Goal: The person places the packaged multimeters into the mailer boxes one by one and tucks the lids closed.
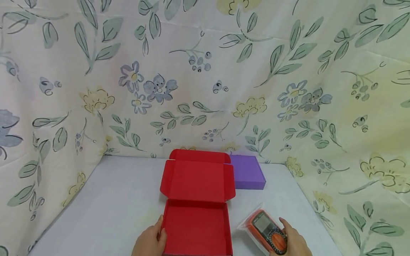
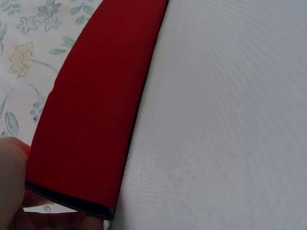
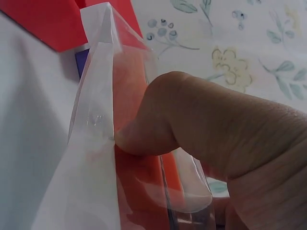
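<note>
The person's left hand (image 1: 148,240) grips the red box (image 1: 196,227) at its 9 o'clock wall. The right hand (image 1: 296,240), at the box's 4 o'clock, holds an orange multimeter (image 1: 264,231) in a clear plastic bag (image 1: 246,224); the display end points to 11 o'clock, near the box but apart. The lid (image 1: 196,181) is open toward 12 o'clock. At 1 o'clock, a purple box (image 1: 248,172) sits partly behind it. A floral cloth (image 1: 205,81) hangs beyond.

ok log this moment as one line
left hand: holds red box; right hand: holds bagged meter; lid: open; purple box: behind lid
</note>
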Tool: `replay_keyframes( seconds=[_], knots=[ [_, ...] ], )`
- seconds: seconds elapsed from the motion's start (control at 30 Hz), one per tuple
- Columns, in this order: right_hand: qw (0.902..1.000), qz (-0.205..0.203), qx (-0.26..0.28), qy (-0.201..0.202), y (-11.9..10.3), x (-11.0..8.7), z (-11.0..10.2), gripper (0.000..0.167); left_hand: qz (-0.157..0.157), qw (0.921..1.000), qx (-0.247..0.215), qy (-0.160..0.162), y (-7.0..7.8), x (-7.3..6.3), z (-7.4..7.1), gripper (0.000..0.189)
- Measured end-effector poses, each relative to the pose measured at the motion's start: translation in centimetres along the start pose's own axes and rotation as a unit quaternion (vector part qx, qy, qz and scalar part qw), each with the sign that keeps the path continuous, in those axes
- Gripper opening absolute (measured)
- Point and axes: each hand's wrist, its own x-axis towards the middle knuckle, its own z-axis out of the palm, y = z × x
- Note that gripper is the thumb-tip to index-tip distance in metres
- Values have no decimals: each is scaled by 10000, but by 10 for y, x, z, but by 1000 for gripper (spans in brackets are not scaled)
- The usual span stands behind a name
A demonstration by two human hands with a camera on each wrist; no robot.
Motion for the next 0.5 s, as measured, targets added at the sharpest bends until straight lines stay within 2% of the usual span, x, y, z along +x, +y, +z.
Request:
replay_keyframes(
  seconds=[0.13,0.5],
  knots=[
    [9995,-307,62,45,0,-1,-4,108,46,10000,12,-36,0,0,-1,52],
    [9968,-739,103,268,-17,-2,-7,107,64,10000,-64,19,-1,0,0,51]
  ],
)
